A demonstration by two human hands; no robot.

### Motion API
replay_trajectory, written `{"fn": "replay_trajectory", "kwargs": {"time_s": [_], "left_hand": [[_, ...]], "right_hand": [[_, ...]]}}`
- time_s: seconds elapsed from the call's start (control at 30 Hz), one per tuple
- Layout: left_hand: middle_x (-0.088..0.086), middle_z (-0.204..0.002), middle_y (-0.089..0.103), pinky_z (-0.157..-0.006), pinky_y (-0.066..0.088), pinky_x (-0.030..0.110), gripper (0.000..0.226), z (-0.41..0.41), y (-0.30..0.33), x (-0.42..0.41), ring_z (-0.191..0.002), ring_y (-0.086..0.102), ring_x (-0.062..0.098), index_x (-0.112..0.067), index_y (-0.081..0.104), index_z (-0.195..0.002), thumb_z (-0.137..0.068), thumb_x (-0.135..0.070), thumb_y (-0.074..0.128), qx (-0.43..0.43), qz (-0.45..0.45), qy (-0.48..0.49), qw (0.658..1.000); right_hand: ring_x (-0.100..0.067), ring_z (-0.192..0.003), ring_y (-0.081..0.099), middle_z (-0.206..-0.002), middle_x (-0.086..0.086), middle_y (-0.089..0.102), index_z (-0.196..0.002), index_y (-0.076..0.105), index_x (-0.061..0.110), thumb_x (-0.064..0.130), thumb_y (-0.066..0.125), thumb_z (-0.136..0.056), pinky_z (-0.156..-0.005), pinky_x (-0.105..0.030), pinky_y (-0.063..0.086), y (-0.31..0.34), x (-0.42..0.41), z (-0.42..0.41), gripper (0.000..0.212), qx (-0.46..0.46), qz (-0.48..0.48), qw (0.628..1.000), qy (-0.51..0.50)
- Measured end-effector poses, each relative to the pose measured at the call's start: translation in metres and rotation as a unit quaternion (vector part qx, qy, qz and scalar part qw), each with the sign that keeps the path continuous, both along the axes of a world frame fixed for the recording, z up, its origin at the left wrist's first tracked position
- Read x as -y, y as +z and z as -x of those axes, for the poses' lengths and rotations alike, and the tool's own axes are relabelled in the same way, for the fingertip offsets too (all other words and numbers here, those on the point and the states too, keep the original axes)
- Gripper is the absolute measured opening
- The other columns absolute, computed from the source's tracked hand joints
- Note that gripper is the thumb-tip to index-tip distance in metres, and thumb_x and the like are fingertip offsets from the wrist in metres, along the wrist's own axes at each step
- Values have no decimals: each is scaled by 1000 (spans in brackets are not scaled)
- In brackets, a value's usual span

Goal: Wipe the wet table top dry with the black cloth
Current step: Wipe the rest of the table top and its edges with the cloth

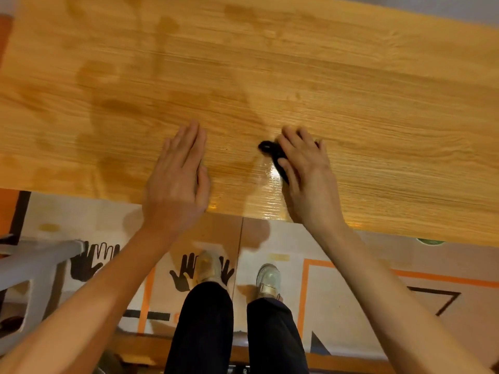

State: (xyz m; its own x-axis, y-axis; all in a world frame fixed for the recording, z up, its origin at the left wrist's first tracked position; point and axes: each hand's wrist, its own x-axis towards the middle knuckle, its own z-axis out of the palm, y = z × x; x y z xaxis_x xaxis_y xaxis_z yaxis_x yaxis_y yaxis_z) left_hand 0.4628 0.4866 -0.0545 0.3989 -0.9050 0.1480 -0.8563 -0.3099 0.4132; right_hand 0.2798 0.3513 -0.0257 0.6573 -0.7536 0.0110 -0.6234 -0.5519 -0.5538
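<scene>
- One wide wooden surface [351, 76] fills the upper part of the head view. It is a smooth, glossy, orange-brown board with fine straight grain, seen from above by a standing person.
- Several darker, irregular patches on its left and middle read as wet film [113, 109], and a shiny puddle [270, 174] glints near the front edge between the hands. Much of the top still looks unwiped, so the drying seems to be at an early stage.
- Below the edge lies a pale floor mat [351, 279] printed with black handprints and orange lines. The person's dark trousers and light shoes stand on it.
- At far left a grey stool [32, 265] shows, blurred.
- The left hand [178, 174] lies flat, palm down, fingers together and straight. Its grip is apart and empty. Probably it braces the body while the other arm works.
- The right hand [307, 168] presses down with bent fingers, its grip clamped on the cloth, likely to push the fabric firmly through the water.
- The black cloth [272, 151] is small, soft and bunched. Most of it hides under the right palm. Only a crumpled dark end pokes out leftward, touching the surface just beyond the puddle.
</scene>
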Motion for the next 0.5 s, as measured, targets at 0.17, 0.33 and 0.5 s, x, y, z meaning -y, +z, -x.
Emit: {"fn": "replay_trajectory", "kwargs": {"time_s": [0.17,0.33,0.5], "left_hand": [[14,-164,27,-128,11,39,53,7,1,0,-154,21,27,-2,30,-156,-107,-22,31,7,1,1,1000],[15,-165,23,-127,13,40,54,7,2,0,-155,19,26,-2,28,-157,-108,-24,26,32,-30,-5,999],[16,-166,22,-127,16,43,54,4,2,3,-155,18,27,-1,26,-157,-108,-26,25,17,-34,-7,999]], "right_hand": [[-20,-147,22,-152,-3,40,-142,47,12,19,42,-102,-121,-37,3,-1,3,-31,40,3,8,995,-101],[-16,-148,18,-153,-3,37,-143,45,11,21,40,-102,-123,-38,6,6,-97,1,42,-6,-6,1000,-10],[-22,-146,25,-150,-5,41,-141,48,9,19,42,-102,-121,-35,5,3,-39,-42,40,-28,10,1000,-1]]}}
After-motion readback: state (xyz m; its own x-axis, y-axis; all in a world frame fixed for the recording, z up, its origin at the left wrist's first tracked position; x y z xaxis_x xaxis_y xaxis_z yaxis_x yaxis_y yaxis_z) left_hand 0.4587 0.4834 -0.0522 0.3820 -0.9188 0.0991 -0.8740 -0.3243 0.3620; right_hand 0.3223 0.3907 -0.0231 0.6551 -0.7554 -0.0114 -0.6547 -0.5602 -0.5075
